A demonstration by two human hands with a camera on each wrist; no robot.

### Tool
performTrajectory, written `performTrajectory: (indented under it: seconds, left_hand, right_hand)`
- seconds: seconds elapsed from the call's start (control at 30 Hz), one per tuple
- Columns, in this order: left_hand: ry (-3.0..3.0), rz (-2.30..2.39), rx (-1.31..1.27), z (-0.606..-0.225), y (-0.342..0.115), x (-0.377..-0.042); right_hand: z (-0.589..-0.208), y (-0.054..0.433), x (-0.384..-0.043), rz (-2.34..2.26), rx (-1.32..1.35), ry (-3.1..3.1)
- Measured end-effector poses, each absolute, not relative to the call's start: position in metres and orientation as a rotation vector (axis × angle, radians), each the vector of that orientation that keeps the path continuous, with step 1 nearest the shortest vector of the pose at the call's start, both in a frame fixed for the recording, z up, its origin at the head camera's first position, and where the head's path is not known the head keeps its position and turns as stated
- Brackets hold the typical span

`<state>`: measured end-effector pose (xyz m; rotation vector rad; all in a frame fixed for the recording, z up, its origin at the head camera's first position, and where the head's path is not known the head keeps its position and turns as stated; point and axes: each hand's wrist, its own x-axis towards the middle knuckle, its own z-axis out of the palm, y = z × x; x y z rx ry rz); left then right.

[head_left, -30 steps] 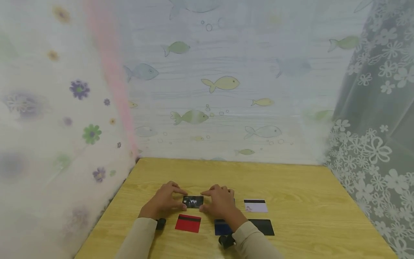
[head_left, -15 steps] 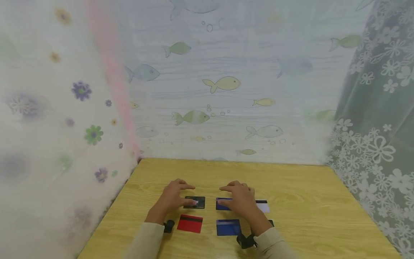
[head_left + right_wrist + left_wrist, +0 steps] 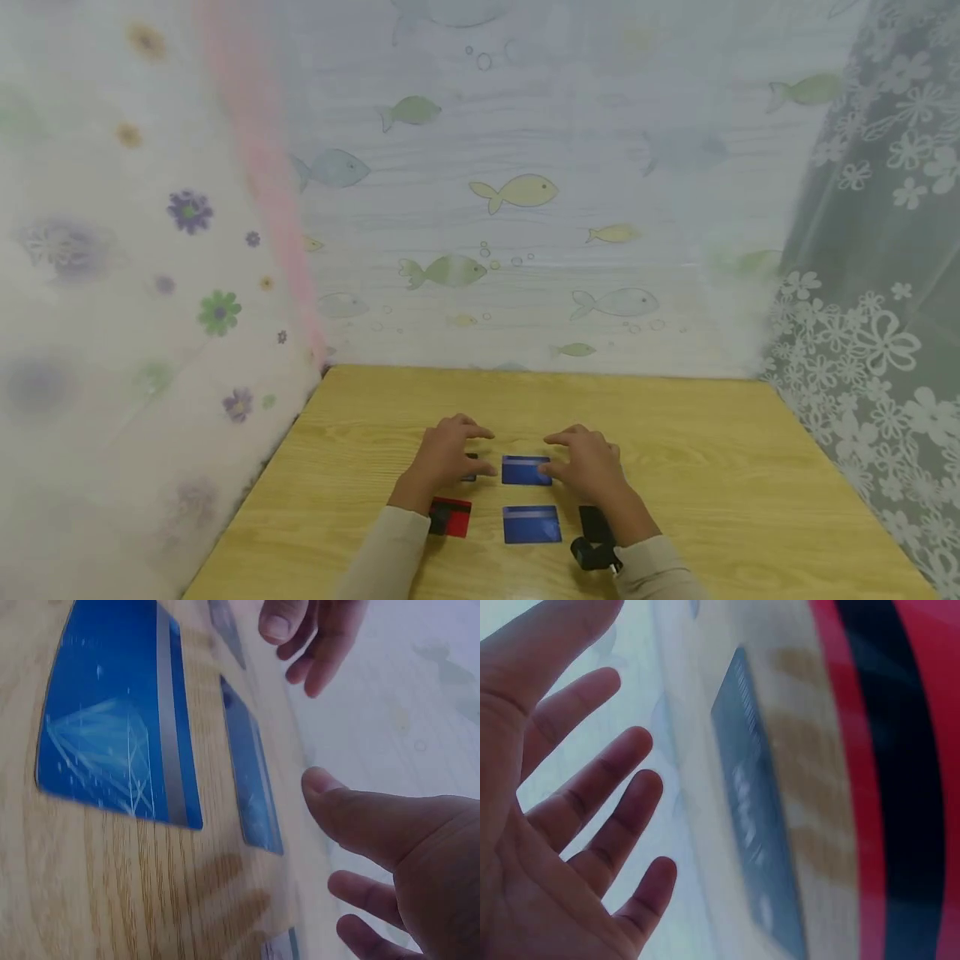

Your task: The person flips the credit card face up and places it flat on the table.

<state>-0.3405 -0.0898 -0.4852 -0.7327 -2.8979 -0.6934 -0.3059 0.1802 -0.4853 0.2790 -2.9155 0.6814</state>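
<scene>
My left hand (image 3: 446,458) hovers over the black card (image 3: 470,468), fingers spread and holding nothing. In the left wrist view that card (image 3: 754,825) lies apart from the fingers. A blue card (image 3: 521,470) lies on the table between both hands. My right hand (image 3: 596,468) is spread at its right end, the thumb tip over its edge in the head view; the right wrist view shows the thumb (image 3: 360,817) clear of that card (image 3: 251,780). The white card is mostly hidden behind my right hand, a corner (image 3: 282,946) showing at the bottom of the right wrist view.
In the nearer row lie a red card (image 3: 454,518) with a black stripe, another blue card (image 3: 531,525) and a dark card (image 3: 595,523) partly covered by my right wrist. A wrist camera (image 3: 591,553) sits there. Patterned curtains (image 3: 517,250) border the wooden table (image 3: 705,467).
Both hands have moved right. At first they were at either end of the black card; now they are around the blue card beside it. The cards stay in place.
</scene>
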Motion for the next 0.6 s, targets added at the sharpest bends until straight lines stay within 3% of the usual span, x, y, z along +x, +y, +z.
performTrajectory:
  seconds: [0.6]
  left_hand:
    - [-3.029, -0.557, -0.691, -0.495, -0.066, -0.344]
  right_hand:
    - [-0.492, 0.183, -0.317, 0.683, 0.404, -2.994]
